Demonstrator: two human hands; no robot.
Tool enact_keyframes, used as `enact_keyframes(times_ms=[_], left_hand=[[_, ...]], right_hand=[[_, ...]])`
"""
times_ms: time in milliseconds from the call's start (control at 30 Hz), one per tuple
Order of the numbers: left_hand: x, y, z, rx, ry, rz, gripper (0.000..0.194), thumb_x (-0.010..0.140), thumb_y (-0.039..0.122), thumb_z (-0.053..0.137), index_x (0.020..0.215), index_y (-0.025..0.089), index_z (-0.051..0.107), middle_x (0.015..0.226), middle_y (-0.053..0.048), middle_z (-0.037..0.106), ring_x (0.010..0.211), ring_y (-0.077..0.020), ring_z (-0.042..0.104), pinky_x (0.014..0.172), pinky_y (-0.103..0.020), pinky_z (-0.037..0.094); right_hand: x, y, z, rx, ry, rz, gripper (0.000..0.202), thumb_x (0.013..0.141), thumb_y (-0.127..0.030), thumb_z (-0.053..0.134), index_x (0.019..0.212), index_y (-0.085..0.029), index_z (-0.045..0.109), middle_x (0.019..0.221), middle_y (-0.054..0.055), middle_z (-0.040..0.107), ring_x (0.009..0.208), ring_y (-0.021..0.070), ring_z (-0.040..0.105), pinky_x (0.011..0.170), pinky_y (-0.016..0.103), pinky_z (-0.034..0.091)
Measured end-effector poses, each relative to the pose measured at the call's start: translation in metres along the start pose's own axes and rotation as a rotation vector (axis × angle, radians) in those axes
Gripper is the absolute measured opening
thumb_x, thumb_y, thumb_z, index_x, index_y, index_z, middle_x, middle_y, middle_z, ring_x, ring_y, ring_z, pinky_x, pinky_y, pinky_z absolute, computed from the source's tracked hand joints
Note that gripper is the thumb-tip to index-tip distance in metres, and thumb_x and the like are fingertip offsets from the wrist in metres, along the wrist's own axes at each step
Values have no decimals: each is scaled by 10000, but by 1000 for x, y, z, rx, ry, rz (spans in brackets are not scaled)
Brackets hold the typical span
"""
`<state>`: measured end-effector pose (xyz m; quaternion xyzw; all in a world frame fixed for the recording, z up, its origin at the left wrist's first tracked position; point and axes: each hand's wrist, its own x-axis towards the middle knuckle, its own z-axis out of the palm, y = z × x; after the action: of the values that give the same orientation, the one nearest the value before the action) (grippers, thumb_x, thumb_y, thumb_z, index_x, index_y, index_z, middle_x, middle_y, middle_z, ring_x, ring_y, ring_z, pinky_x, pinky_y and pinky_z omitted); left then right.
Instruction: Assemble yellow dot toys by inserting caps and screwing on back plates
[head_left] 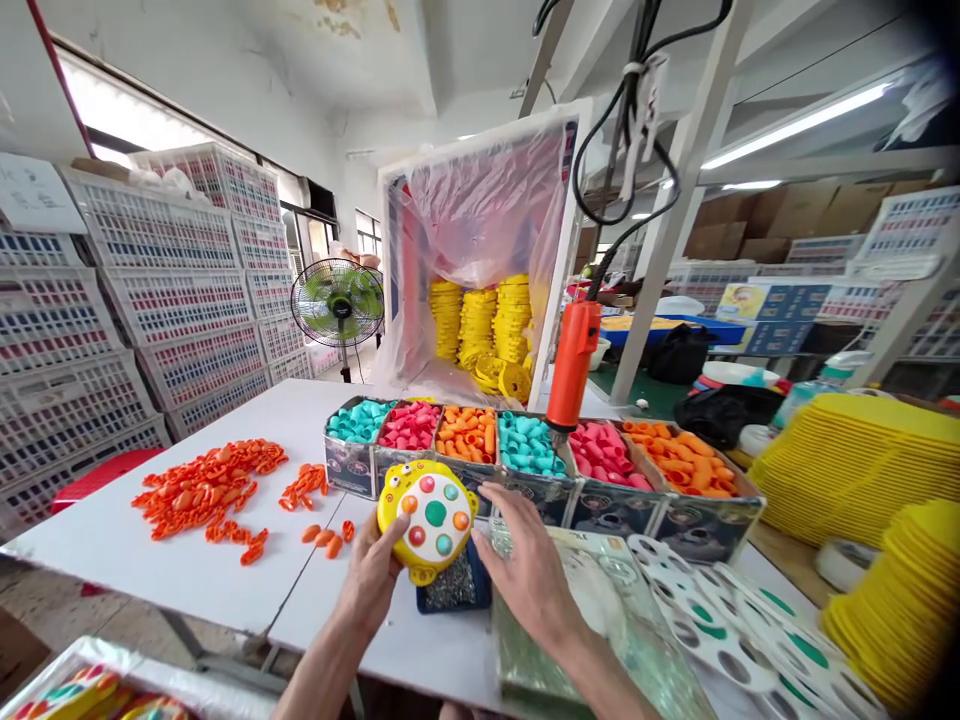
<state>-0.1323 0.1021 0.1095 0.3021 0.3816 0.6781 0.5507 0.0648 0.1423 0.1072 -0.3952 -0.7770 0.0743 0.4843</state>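
Left hand [376, 552]: fingers closed round the left edge of a yellow, animal-shaped plastic toy [427, 522] with coloured buttons.
Right hand [531, 572]: fingers spread, gripping nothing, by the toy's right edge; contact I can't tell.
Toy: held above the white table [240, 600], partly over a dark tray [480, 598] of small metal pieces.
Hanging tool: red-orange, cylindrical power driver [574, 365].

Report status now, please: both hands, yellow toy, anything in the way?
Left hand holds yellow toy. Right hand open beside it. Toy's dotted side faces camera. Orange driver hangs beyond, clear of hands.
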Motion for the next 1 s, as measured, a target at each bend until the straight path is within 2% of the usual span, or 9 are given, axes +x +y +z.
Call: enact_keyframes(times_ms=[100, 200, 300, 467, 567, 633, 700, 900, 1000], left_hand=[[-1, 1, -8, -1, 20, -8, 604, 812, 296, 816, 1348, 161, 573, 1048, -115, 809, 921, -276, 777, 727, -317, 638], [-5, 6, -15, -4, 30, -6, 563, 787, 287, 836, 1284, 147, 613, 1018, -108, 813, 910, -274, 780, 729, -312, 638], [-12, 14, -22, -8, 25, -1, 491, 780, 285, 842, 1211, 148, 652, 1013, -96, 815, 925, -269, 779, 758, -307, 635], [-23, 22, -31, -10, 15, -1, 387, 785, 310, 836, 1102, 138, 695, 987, -100, 818, 908, -273, 782, 746, -305, 636], [-26, 23, -32, -11, 10, -14, 378, 783, 306, 837, 1089, 130, 701, 984, -111, 817, 897, -279, 784, 738, -313, 639], [-27, 23, -30, -11, 8, -24, 388, 784, 292, 837, 1104, 125, 696, 991, -119, 815, 887, -281, 786, 737, -320, 641], [-28, 24, -29, -12, 13, -19, 439, 786, 277, 836, 1169, 137, 674, 1014, -116, 812, 886, -276, 786, 749, -324, 641], [-39, 26, -29, -20, 98, 50, 609, 807, 275, 812, 1357, 207, 558, 1063, -92, 806, 954, -275, 775, 800, -342, 640], [-55, 27, -33, -40, 155, 67, 684, 792, 266, 819, 1406, 256, 517, 1137, -83, 792, 979, -282, 772, 818, -359, 641]], right_hand=[[2, 6, -1, 71, -52, 127, 425, 923, -312, 560, 1335, -211, 560, 1338, 126, 641, 1244, 300, 594, 1065, 546, 502], [2, 2, 1, 151, -139, 219, 445, 925, -378, 556, 1340, -215, 570, 1311, 125, 670, 1191, 297, 638, 1012, 511, 536], [4, -4, 4, 332, -229, 294, 457, 934, -422, 545, 1332, -200, 580, 1287, 138, 693, 1148, 278, 679, 958, 451, 570], [10, -9, 8, 650, -302, 438, 422, 880, -412, 630, 1245, -203, 654, 1294, 131, 702, 1217, 285, 656, 1007, 441, 549], [11, -12, 9, 732, -339, 508, 423, 867, -430, 639, 1226, -210, 675, 1231, 128, 732, 1088, 293, 717, 874, 435, 608], [10, -15, 11, 769, -352, 532, 435, 875, -457, 622, 1228, -208, 678, 1185, 129, 746, 1021, 290, 736, 783, 407, 627], [8, -17, 14, 808, -364, 550, 455, 872, -484, 619, 1225, -205, 680, 1161, 126, 749, 1004, 286, 737, 761, 389, 628], [-6, -27, 36, 969, -349, 658, 570, 804, -563, 679, 1247, -206, 646, 1261, 123, 705, 1130, 302, 688, 861, 401, 607], [-21, -36, 51, 995, -358, 673, 582, 800, -593, 670, 1241, -214, 642, 1239, 120, 715, 1100, 312, 697, 846, 418, 610]])
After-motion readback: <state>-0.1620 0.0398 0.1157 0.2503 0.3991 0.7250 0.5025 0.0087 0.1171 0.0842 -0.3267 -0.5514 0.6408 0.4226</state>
